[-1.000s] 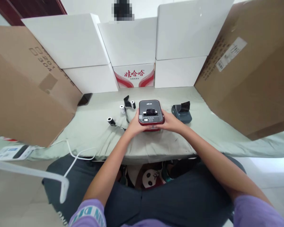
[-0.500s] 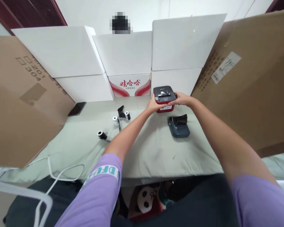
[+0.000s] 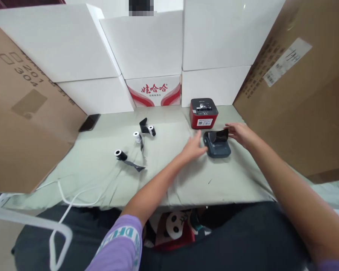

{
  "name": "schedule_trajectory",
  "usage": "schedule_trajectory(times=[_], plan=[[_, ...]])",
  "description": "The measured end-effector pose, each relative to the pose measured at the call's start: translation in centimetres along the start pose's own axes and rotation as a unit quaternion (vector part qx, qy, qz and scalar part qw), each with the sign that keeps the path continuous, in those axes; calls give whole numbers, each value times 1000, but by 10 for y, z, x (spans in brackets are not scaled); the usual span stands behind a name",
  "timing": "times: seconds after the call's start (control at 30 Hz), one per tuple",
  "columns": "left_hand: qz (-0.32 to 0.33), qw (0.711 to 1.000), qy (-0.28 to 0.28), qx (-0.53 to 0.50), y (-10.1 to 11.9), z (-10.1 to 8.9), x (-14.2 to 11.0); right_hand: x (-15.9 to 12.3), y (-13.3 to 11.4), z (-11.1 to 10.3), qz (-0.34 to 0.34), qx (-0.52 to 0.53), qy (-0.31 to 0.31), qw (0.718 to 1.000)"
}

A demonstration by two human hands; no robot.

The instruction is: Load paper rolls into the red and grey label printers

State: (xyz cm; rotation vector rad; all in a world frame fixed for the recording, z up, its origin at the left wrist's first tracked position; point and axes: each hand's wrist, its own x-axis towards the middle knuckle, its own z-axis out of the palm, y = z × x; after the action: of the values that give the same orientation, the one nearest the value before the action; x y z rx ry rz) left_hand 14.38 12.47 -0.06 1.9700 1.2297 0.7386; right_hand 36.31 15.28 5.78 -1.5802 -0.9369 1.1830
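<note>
A small dark blue-grey device [image 3: 219, 148], like a portable label printer, lies on the cloth with a black strip [image 3: 219, 136] curling up at its back. My left hand [image 3: 194, 147] is at its left side, fingers spread and holding nothing. On the other side, my right hand [image 3: 241, 134] reaches its fingertips to the strip's right end; whether they touch it I cannot tell. Behind stands a red box-shaped printer [image 3: 194, 118] with a black top and a white label, free of both hands.
Left of centre lie several small rolls with dark tails: a black-sided roll [image 3: 120, 154], a white roll [image 3: 136, 136] and another roll [image 3: 151, 130]. A phone [image 3: 89, 122] rests far left. White boxes [image 3: 155, 45] wall the back; brown cartons [image 3: 305, 109] flank the table.
Both hands have let go of the red printer, which now stands by the back boxes. They have come down to either side of the dark device. The view has tilted lower.
</note>
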Motion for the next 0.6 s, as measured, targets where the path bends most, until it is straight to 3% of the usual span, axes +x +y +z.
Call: schedule_trajectory(times=[0.07, 0.17, 0.27, 0.43, 0.5, 0.6], plan=[[17, 997, -76, 25, 11, 15, -16, -25, 17, 3, 30, 22, 3, 999], [21, 996, -83, 27, 24, 16, -31, -60, 25, 19, 41, 62, 16, 997], [25, 999, -33, 13, 21, -9, -63, -92, 22, 50, 29, 97, -9, 995], [-26, 998, 41, 44, -11, -65, -155, -143, 29, 122, 55, 141, -109, 982], [-56, 995, 44, 64, -24, -78, -183, -157, 38, 146, 65, 146, -130, 979], [-74, 993, 39, 86, -38, -83, -204, -167, 54, 165, 51, 148, -128, 979]])
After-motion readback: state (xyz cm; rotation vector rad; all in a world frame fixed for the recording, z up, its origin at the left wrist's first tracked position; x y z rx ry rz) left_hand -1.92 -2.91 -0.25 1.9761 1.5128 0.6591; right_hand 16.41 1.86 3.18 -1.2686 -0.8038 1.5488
